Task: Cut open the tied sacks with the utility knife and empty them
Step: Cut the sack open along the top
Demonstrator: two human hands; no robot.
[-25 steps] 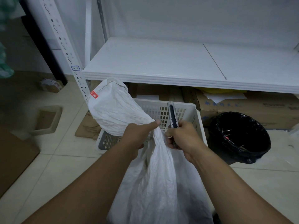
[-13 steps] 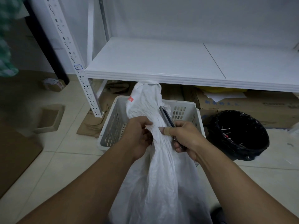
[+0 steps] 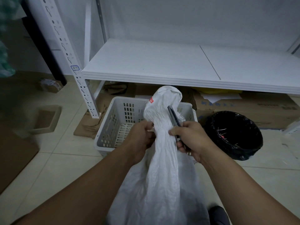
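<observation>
A white woven sack [image 3: 162,172] is held upright at the centre of the frame, its body spreading down to the lower edge and its gathered neck rising just above the middle. A small red tag [image 3: 151,100] is seen on the bunched top, at its left side. The neck is clasped from the left by the left hand [image 3: 140,140], fingers closed around the fabric. On the right of the neck, the right hand [image 3: 190,140] is closed on a dark utility knife [image 3: 173,116], the thumb pressed against the sack; the knife is laid slanting up and to the left along the fabric, where frayed white threads are visible beside it. Behind the sack, a white perforated plastic basket [image 3: 120,120] stands on the tiled floor. To the right of centre a bin lined with a black bag [image 3: 235,135] is placed. Flattened cardboard boxes [image 3: 253,108] are stored under the white metal shelf [image 3: 162,65] crossing the upper half
</observation>
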